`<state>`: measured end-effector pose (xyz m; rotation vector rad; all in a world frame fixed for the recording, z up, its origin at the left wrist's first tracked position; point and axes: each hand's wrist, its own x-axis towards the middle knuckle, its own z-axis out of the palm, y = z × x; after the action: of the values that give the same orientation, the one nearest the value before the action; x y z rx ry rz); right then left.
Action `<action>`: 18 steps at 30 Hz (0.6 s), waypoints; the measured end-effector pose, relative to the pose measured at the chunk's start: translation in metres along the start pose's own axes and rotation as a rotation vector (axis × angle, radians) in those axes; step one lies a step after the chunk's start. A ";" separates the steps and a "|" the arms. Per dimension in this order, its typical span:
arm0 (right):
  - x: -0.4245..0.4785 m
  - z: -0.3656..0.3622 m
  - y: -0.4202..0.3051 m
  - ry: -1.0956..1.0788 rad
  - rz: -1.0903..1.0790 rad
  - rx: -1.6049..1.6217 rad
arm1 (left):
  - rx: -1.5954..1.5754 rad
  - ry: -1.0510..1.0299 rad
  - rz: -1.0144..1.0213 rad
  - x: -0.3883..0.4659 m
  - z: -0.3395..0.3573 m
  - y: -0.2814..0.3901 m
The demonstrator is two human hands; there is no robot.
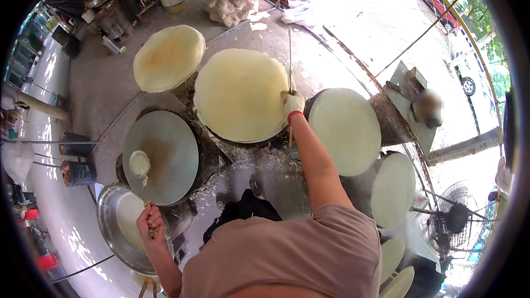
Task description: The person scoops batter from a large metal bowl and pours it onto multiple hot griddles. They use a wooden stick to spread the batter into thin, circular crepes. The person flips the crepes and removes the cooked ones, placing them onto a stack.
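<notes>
My left hand (150, 221) grips the handle of a ladle (140, 164) full of pale batter. Its bowl hangs over a round griddle (180, 153) with a brown patch in the middle, and some batter clings to the handle. Below it, a wide metal basin (108, 223) holds more batter (129, 219). In a knitted glove with a red band at the wrist, my right hand (293, 103) is closed around a thin stick (290, 56). That hand is at the right edge of a large thin pancake (242, 95) covering the middle griddle.
Another pancake (167, 58) lies at the upper left. More pale rounds cover griddles to my right, including a near one (344, 132) and a farther one (393, 190). A fan (455, 217) stands at the right. Dark buckets (78, 173) stand on the left floor.
</notes>
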<state>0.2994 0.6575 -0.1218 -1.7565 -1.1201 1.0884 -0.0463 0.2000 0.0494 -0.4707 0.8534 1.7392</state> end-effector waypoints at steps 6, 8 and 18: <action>-0.004 -0.019 -0.013 0.194 -0.087 -0.384 | -0.024 0.014 0.012 -0.003 0.014 -0.012; -0.012 -0.022 -0.016 0.016 0.044 -0.278 | -0.010 0.028 0.035 -0.005 0.011 -0.008; -0.103 0.033 -0.161 -0.296 -0.334 -0.090 | 0.047 0.025 0.038 -0.018 -0.033 0.031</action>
<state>0.1989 0.6172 0.0395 -1.4334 -1.6010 1.1232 -0.0730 0.1591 0.0494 -0.4490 0.9244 1.7476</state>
